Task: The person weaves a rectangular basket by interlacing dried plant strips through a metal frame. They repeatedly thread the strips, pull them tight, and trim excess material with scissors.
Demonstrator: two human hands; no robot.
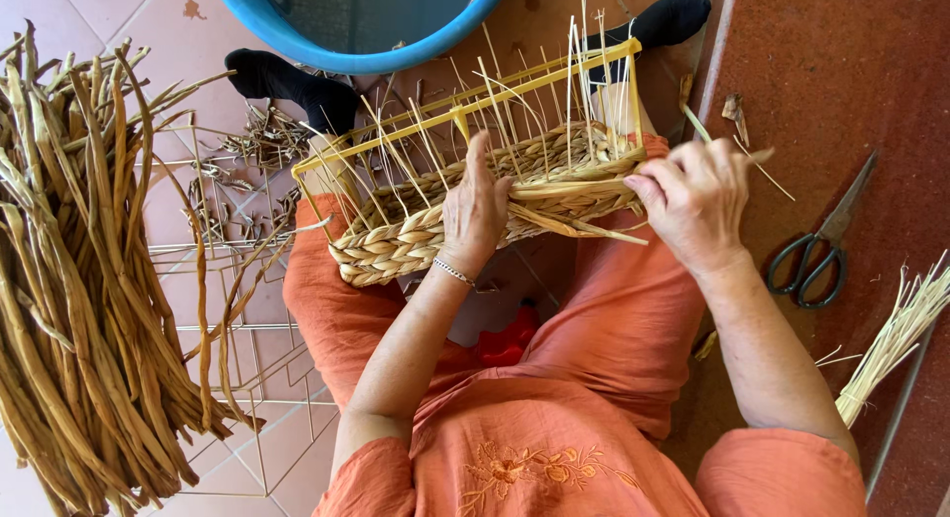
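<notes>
Left hand (475,208) presses flat, fingers spread, on the half-woven basket (445,230) resting across the person's knees; right hand (696,195) pinches a flat straw strand (569,189) at its rim. Yellow wire frame (465,106) partly hides behind stalks; the blue tub (327,44) is cut off above.

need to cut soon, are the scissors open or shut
Shut: the scissors lie on the floor with blades together, handles touching, beyond the right hand.

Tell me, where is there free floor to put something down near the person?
Free: red floor above the scissors, and pale tiles left of the blue tub. Crowded: the dried-leaf pile, wire frames, straw bundle.
</notes>
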